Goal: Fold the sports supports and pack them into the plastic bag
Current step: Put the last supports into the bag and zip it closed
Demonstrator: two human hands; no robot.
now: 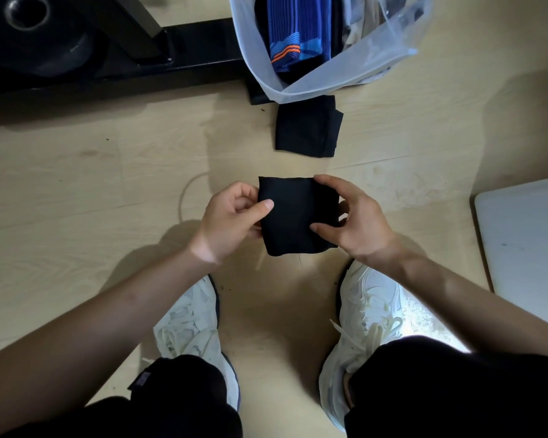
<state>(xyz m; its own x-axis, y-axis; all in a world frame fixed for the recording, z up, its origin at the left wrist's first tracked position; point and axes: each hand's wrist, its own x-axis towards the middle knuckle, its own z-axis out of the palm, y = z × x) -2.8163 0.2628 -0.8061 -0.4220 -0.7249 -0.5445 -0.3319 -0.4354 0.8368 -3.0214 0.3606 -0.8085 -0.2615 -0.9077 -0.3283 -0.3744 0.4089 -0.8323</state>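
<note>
- Pale wood-grain floor (76,191) fills nearly the whole view, scuffed and speckled with small dark crumbs; you are crouched over it, looking straight down
- One black piece of equipment (76,42) with a metal base bar runs along the top left edge; what it is you cannot tell from here
- One white flat panel (525,248) lies on the floor at the right edge
- One clear plastic bag (298,80) lies open at the top centre, its mouth turned toward you; inside it you can count one blue support with orange stripes (298,36) and some dark fabric beside it, the rest too unclear to count
- Two white shoes, your left shoe (193,320) and your right shoe (367,314), stand apart on the floor below your hands, with your dark trouser legs at the bottom edge
- Two black supports are outside the bag: one folded black support (307,128) lies flat on the floor just below the bag's mouth, its top edge touching or tucked under the plastic
- The other, the held black support (295,216), is a folded rectangle between your hands, above the gap between your shoes
- Your left hand (231,219) pinches its left edge, thumb on top
- Your right hand (358,216) grips its right edge, thumb and fingers curled over the fabric; the two hands are apart, one on each side
</note>
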